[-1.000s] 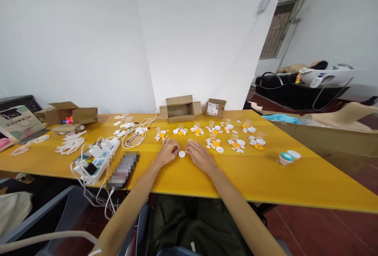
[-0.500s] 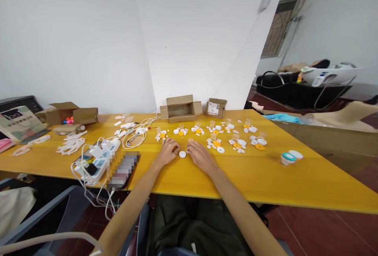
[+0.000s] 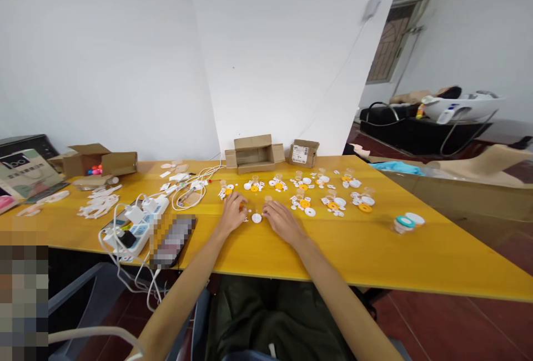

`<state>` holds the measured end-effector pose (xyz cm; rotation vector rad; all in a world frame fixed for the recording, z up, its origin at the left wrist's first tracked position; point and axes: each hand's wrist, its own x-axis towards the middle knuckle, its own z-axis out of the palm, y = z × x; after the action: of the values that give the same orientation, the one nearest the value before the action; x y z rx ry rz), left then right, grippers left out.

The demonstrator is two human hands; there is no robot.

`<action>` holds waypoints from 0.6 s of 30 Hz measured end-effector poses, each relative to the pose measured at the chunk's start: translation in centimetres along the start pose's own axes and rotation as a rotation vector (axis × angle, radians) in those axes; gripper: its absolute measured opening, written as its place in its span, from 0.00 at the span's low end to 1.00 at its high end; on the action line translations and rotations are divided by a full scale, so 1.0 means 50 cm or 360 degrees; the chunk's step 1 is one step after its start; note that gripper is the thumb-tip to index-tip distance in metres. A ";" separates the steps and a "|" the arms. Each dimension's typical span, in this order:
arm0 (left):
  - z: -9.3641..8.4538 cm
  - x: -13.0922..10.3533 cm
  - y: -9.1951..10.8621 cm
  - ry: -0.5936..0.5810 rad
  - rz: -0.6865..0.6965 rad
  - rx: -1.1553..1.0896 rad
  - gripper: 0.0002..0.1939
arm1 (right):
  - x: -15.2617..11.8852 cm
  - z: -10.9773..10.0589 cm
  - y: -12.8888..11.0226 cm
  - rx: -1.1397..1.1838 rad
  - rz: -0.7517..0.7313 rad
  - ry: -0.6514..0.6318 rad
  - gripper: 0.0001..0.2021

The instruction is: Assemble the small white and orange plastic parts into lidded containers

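Note:
On the yellow table, a small round white disc [image 3: 256, 218] lies between my two hands. My left hand [image 3: 233, 214] is just left of it, fingers curled downward over an orange piece [image 3: 242, 205] and small white pieces [image 3: 246, 219]. What its fingertips hold, if anything, is too small to make out. To the right, my right hand [image 3: 281, 219] has its thumb and fingers drawn together by the disc's edge; anything in them is hidden. A clear round cup [image 3: 268, 199] stands just beyond the right fingers.
Several groups of orange rings [image 3: 305, 204], white discs [image 3: 310, 212] and small white pieces lie behind and to the right. A teal-lidded jar [image 3: 405, 223] stands far right. Left are a power strip [image 3: 144, 232], a phone [image 3: 172, 241] and cables. An open cardboard box [image 3: 254, 169] sits at the back.
My left hand has shifted slightly left, away from the disc, uncovering an orange piece and small white pieces. My right hand stays nearly in place. A blurred patch now shows at lower left.

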<state>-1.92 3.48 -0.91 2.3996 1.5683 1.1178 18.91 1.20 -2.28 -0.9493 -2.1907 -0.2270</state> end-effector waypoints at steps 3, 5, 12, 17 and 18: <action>0.000 0.001 -0.003 -0.0001 0.0009 -0.0013 0.13 | 0.000 -0.001 -0.001 0.0013 0.0014 -0.0014 0.09; 0.000 0.002 -0.004 -0.0006 0.0013 -0.0035 0.13 | -0.001 -0.001 -0.001 0.0020 0.0027 -0.0018 0.09; 0.000 0.001 -0.005 -0.0043 0.0015 -0.0158 0.15 | -0.003 0.005 0.002 0.0041 0.0065 -0.0034 0.09; 0.003 0.002 -0.008 -0.0074 0.0012 -0.0206 0.14 | -0.006 0.009 0.005 0.0057 0.0071 -0.0033 0.09; 0.003 0.003 -0.008 -0.0078 0.0013 -0.0213 0.13 | -0.006 0.009 0.006 0.0062 0.0074 -0.0032 0.09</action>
<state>-2.11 3.82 -1.10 2.3309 1.4226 1.1183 19.00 1.43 -2.85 -0.9840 -2.1807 -0.1531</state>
